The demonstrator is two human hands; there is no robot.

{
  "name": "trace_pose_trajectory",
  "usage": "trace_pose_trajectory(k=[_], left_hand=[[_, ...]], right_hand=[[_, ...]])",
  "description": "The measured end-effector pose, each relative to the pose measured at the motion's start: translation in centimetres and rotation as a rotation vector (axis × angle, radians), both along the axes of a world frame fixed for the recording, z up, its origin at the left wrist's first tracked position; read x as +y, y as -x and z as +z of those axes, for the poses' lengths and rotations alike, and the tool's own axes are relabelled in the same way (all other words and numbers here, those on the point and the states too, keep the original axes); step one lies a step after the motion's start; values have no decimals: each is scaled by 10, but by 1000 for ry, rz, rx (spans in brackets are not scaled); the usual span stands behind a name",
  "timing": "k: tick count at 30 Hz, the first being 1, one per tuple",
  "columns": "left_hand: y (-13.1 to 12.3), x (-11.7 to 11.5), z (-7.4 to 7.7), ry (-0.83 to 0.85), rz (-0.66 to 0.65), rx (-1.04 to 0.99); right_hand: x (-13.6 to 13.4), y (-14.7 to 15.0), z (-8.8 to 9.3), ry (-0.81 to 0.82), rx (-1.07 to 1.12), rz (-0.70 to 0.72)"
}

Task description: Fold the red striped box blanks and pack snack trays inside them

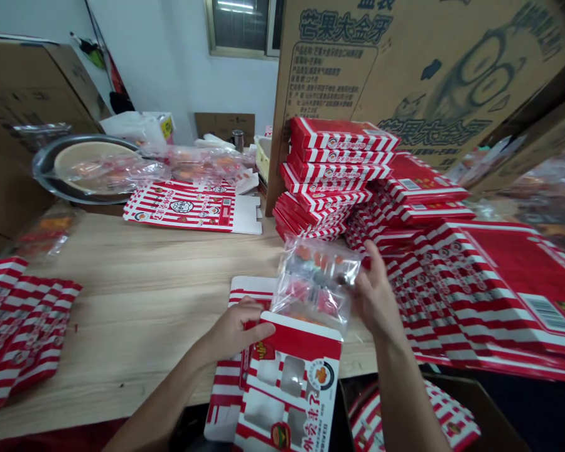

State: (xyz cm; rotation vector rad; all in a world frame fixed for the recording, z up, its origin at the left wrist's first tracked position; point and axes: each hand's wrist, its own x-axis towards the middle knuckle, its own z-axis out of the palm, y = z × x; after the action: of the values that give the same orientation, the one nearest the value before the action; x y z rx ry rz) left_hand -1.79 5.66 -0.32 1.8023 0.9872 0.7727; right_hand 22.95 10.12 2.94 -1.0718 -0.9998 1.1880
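Note:
My left hand is closed on the upper left edge of a red and white striped box with cut-out windows. My right hand pinches the right side of a clear plastic packet holding small colourful items. The packet's lower end is at the box's open top, partly hidden behind its front panel. Beneath the box, to its left, lies another striped carton on the table.
Striped boxes are piled at the right, before a large cardboard carton. More striped cartons lie at the left. Behind are a round basin, plastic packets and a flat carton. An open box sits lower right.

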Motion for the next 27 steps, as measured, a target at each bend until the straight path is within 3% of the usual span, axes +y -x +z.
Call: trace_pose_trajectory(k=[2,4,7,11,14,18,20,22,24,27], left_hand=[[1,4,6,-70,-100,26],[1,5,8,-111,-90,27],[3,0,1,-96,89,-23],[3,-12,-13,-87,304,-108],[-4,-20,-16,66,327,-149],[-13,-28,-11,256,339,-185],[-3,-25,-6,242,420,-195],[25,-16,0,172,617,-180],[68,-3,3,83,850,-122],[135,14,0,49,934,83]], right_hand=[[10,-2,7,-85,-132,-35],[14,-4,12,-95,-228,72],[6,-3,11,-77,-352,296],[-22,2,-7,-64,-402,676],[-40,4,-15,19,-286,803],[-46,3,-10,232,-241,993],[-42,4,-11,201,-243,953],[-36,6,-21,130,-300,708],[-30,11,-41,108,-404,403],[-25,23,-79,120,-549,166]])
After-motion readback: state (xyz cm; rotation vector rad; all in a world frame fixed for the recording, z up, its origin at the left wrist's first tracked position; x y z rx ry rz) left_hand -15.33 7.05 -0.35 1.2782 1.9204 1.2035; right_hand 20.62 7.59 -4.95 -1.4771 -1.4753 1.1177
